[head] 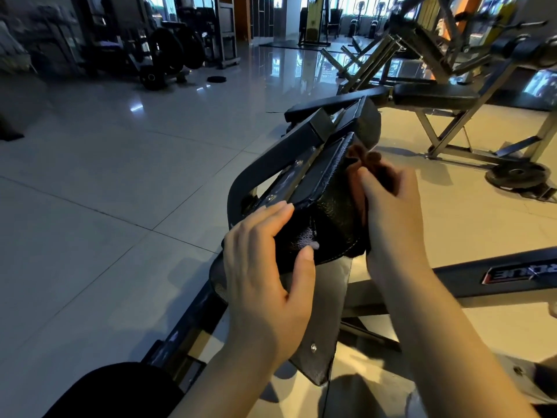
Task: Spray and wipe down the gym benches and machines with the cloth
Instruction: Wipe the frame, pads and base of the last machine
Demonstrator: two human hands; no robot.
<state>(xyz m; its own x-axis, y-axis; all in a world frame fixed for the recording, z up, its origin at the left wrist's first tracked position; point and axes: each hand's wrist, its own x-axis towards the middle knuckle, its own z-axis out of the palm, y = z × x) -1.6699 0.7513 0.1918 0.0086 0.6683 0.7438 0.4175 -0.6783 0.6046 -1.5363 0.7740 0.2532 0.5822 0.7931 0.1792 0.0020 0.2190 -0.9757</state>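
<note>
Cloth (pixel 366 164) gripped in R hand (pixel 391 212) vs pad (pixel 328 206); L hand (pixel 265 254) grips pad end.

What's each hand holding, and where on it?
Left hand grips the black bench pad at its near end, by the torn spot. Right hand presses a bunched cloth against the pad's right side.

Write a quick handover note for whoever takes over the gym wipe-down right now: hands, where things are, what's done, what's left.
Left hand: grips the near end of the black bench pad, steadying it.
Right hand: presses a dark reddish cloth against the pad's right side.
Spray bottle: not in view.
Done: cannot tell how much of this pad has been wiped; there is a torn patch near the left thumb.
Left: finish this pad, then the flat bench behind it and the other machines.
</note>
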